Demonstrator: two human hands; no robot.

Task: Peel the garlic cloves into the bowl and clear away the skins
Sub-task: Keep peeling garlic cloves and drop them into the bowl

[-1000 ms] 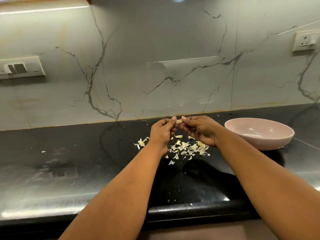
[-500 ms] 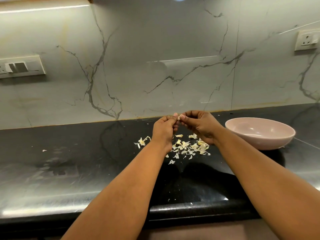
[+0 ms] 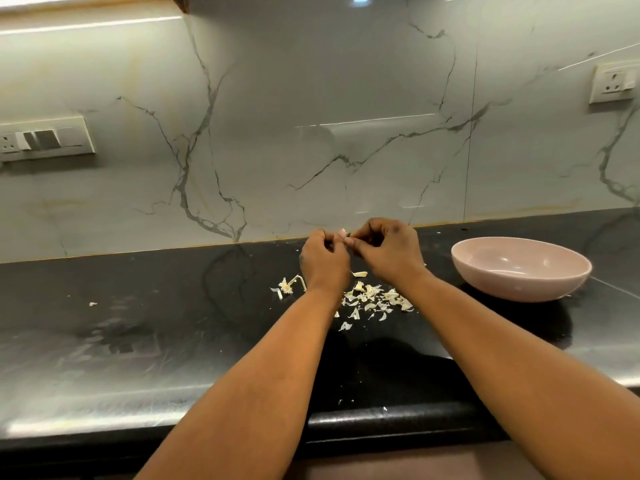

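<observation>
My left hand (image 3: 323, 259) and my right hand (image 3: 389, 249) meet fingertip to fingertip above the black counter, pinching a small pale garlic clove (image 3: 343, 233) between them; most of the clove is hidden by my fingers. Below the hands lies a scatter of pale garlic skins (image 3: 372, 299). A second small clump of skins and a stem (image 3: 287, 287) lies just left of my left wrist. The pink bowl (image 3: 519, 284) stands on the counter to the right of my right hand; no cloves show on the part of its inside that I see.
The black counter (image 3: 156, 306) runs across the view, with its front edge (image 3: 381, 415) near me. A marble backsplash rises behind it, with a switch plate (image 3: 43, 140) at left and a socket (image 3: 614, 83) at right. A stray skin fleck (image 3: 92, 304) lies far left.
Both hands have risen slightly and drawn closer together around the clove. The skins and the bowl have not moved.
</observation>
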